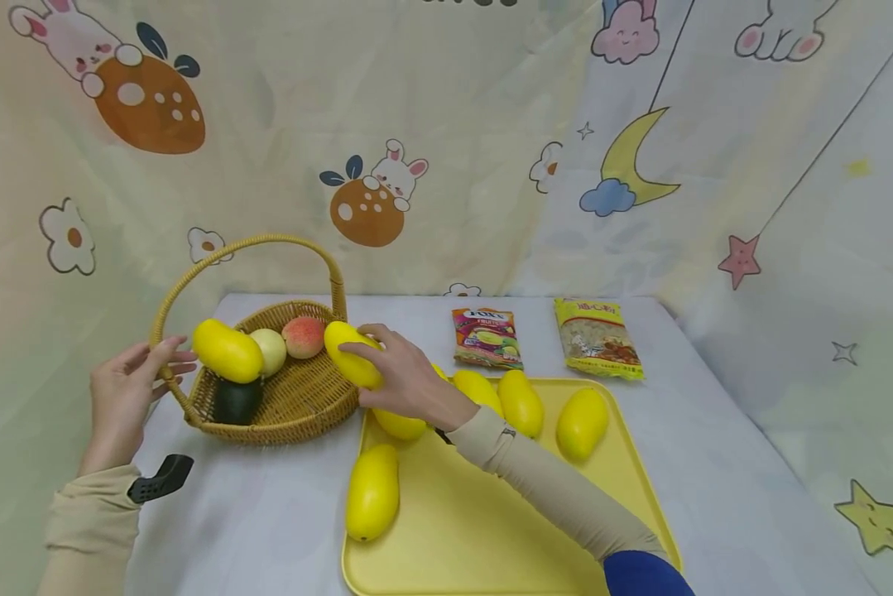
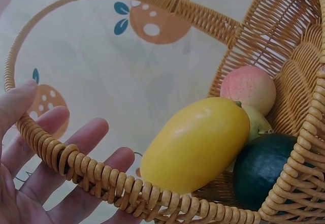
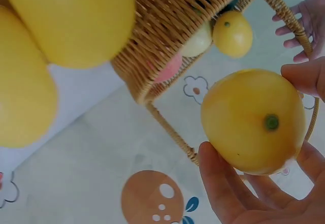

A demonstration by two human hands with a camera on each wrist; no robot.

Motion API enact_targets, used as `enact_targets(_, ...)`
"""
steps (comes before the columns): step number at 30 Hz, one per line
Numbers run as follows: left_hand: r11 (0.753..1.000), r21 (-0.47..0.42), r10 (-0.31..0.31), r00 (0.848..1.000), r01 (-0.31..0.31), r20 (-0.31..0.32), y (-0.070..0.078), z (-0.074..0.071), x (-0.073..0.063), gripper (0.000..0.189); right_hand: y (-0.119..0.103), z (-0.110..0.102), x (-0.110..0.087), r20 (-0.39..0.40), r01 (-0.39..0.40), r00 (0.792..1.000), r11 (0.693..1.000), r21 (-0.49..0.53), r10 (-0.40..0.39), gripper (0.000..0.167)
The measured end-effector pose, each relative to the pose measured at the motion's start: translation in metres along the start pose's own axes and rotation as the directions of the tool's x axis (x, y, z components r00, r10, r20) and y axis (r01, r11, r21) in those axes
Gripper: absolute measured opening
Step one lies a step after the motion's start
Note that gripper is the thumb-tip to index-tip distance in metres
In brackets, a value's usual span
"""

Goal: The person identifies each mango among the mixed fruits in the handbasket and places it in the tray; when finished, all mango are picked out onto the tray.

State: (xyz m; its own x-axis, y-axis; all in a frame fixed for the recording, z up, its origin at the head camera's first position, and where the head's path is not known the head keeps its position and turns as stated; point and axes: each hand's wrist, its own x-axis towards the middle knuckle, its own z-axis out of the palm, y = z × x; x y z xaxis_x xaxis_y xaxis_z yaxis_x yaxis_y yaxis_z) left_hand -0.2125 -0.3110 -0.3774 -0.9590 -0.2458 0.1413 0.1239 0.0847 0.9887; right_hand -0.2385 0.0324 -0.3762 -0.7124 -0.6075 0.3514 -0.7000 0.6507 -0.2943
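My right hand [image 1: 405, 372] pinches a yellow mango [image 1: 352, 354] between thumb and fingertips, raised near the right rim of a wicker basket [image 1: 300, 429]. In the right wrist view, the held mango's stem end [image 3: 271, 122] faces the camera. At the basket's left side, my left hand [image 1: 129, 389] has the handle [image 2: 61, 158] between its thumb and lightly bent fingers. Inside the basket are another yellow mango [image 2: 195, 142], a pink peach [image 1: 304, 337], a pale green round fruit [image 1: 270, 351] and a dark green fruit [image 1: 236, 402]. The yellow mango leans against the left rim.
Right of the basket lies a yellow tray [image 1: 483, 530] with several more mangoes, one [image 1: 372, 492] near its left edge and one [image 1: 583, 424] at the right. Behind it are a candy bag [image 1: 488, 338] and a yellow-topped food packet [image 1: 598, 338]. A patterned cloth backdrop [image 1: 476, 207] hangs behind.
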Motion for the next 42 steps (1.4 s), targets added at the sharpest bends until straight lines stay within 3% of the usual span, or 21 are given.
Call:
enact_targets(9, 1.0, 0.027, -0.002, 1.0, 0.002, -0.005, 0.002, -0.003, 0.001, 0.029, 0.016, 0.007, -0.051, -0.029, -0.03, 0.999, 0.999, -0.013, 0.03, 0.052)
enact_targets(18, 0.997, 0.077, -0.024, 1.0, 0.025, -0.011, 0.003, -0.004, 0.002, 0.035, 0.017, 0.007, -0.093, -0.049, -0.044, 0.998, 0.999, 0.01, 0.044, 0.054)
enact_targets(33, 0.997, 0.069, -0.025, 1.0, 0.026, -0.013, 0.002, -0.003, 0.002, 0.033, 0.014, 0.006, -0.135, -0.053, -0.042, 0.998, 0.999, 0.014, 0.042, 0.053)
enact_targets(42, 0.992, 0.125, -0.025, 0.999, 0.027, -0.022, 0.001, -0.002, 0.001, 0.038, 0.013, 0.009, -0.154, -0.034, -0.046, 0.998, 0.998, 0.038, 0.047, 0.055)
